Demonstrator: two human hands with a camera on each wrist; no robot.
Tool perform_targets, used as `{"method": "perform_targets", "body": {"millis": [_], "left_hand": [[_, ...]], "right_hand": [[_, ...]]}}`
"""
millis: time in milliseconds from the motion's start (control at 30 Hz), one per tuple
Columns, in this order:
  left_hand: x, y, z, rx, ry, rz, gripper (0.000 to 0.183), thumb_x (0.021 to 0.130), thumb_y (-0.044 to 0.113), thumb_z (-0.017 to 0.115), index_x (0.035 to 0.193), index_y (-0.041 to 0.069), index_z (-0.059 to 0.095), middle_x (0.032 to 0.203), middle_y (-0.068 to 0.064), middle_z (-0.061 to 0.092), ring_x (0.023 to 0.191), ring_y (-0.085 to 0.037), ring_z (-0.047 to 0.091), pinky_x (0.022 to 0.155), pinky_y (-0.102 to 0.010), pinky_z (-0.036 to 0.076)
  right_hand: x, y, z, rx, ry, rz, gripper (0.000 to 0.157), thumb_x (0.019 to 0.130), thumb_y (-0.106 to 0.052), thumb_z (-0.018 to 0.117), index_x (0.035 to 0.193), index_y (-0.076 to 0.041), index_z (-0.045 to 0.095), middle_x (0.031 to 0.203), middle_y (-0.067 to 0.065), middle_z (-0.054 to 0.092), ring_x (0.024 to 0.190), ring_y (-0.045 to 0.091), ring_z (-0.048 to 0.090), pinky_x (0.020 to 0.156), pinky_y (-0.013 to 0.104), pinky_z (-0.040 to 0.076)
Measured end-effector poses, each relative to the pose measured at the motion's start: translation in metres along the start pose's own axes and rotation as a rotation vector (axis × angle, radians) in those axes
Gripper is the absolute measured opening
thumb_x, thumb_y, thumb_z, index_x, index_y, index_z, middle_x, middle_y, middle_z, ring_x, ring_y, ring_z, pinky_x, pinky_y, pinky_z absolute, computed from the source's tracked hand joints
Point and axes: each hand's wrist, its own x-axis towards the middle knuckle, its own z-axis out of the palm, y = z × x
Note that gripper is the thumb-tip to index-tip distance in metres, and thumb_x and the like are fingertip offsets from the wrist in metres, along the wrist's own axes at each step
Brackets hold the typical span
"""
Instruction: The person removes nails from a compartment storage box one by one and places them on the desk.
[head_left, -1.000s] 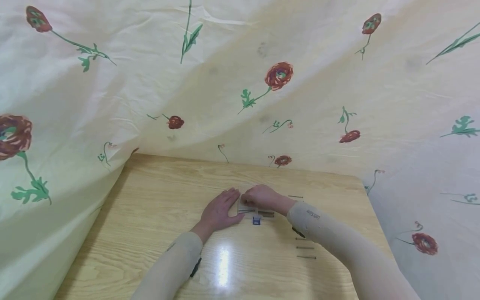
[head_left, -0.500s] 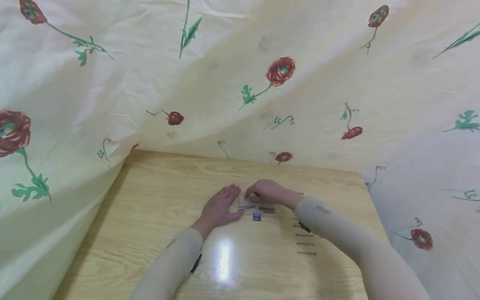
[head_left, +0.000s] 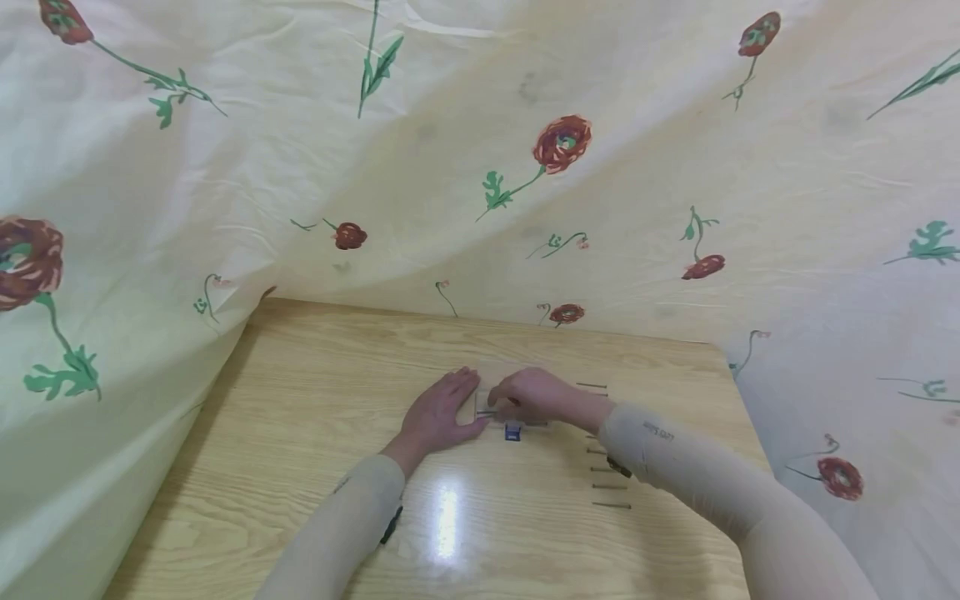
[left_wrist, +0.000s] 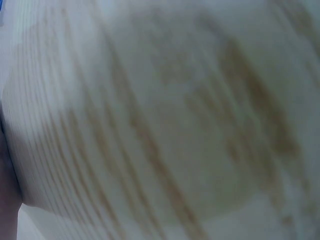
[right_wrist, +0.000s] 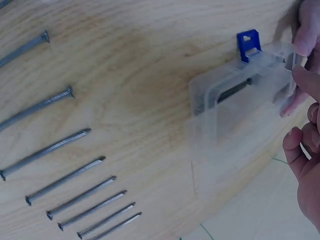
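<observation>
A small clear plastic box (right_wrist: 200, 87) with a blue latch (right_wrist: 248, 45) lies on the table, its translucent lid (right_wrist: 212, 150) folded back. Dark nails (right_wrist: 235, 92) lie in one compartment, and another nail (head_left: 487, 413) shows in the left part. My left hand (head_left: 442, 414) rests flat beside the box's left end, fingers straight, thumb at its front corner. Over the box is my right hand (head_left: 532, 393), fingers bent; in the right wrist view one fingertip is at the box wall, apart from the curled fingers (right_wrist: 295, 150), with nothing visible between them.
Several loose nails (right_wrist: 62, 150) lie in a row to the right of the box, partly under the right forearm in the head view. The wood-grain table (head_left: 315, 383) is bordered by a flowered cloth (head_left: 420, 183). The left wrist view shows only blurred wood grain.
My right hand has lifted slightly off the left part of the box, then come lower and to the right, covering the nails in the right compartment. My left hand stays beside the box.
</observation>
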Motion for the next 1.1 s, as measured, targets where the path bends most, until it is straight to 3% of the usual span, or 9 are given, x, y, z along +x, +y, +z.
{"method": "perform_targets", "body": {"millis": [267,567,800,1100], "left_hand": [[0.000,-0.001,0.000,0.035,0.002,0.010,0.083,0.100,0.064,0.057,0.165,0.014,0.043,0.172,-0.003,0.038,0.160,-0.020,0.033,0.133,-0.035,0.025],[0.000,-0.001,0.000,0.046,0.005,0.024,0.083,0.100,0.064,0.058,0.164,0.013,0.044,0.172,-0.003,0.039,0.160,-0.020,0.031,0.133,-0.034,0.022],[-0.001,-0.001,-0.002,0.017,0.007,0.031,0.083,0.100,0.061,0.060,0.163,0.010,0.044,0.171,-0.006,0.039,0.160,-0.022,0.033,0.133,-0.038,0.024],[-0.001,-0.002,-0.001,0.007,0.005,0.033,0.084,0.100,0.062,0.059,0.164,0.011,0.043,0.172,-0.007,0.039,0.160,-0.022,0.033,0.133,-0.037,0.024]], "right_hand": [[-0.006,0.001,0.012,-0.028,0.043,-0.032,0.017,0.095,-0.015,0.082,0.111,-0.012,0.082,0.103,0.000,0.082,0.088,0.009,0.076,0.084,0.026,0.064],[-0.009,0.005,0.022,-0.127,0.081,-0.117,0.023,0.094,-0.014,0.083,0.118,-0.012,0.082,0.100,-0.001,0.082,0.086,0.010,0.076,0.081,0.023,0.064],[-0.003,0.009,0.025,-0.165,0.034,-0.129,0.022,0.095,-0.017,0.082,0.117,-0.015,0.082,0.098,-0.003,0.082,0.085,0.007,0.076,0.079,0.022,0.064],[0.005,0.008,0.024,-0.123,-0.024,-0.115,0.018,0.094,-0.012,0.082,0.112,-0.013,0.082,0.106,-0.001,0.082,0.097,0.012,0.078,0.091,0.025,0.064]]}}
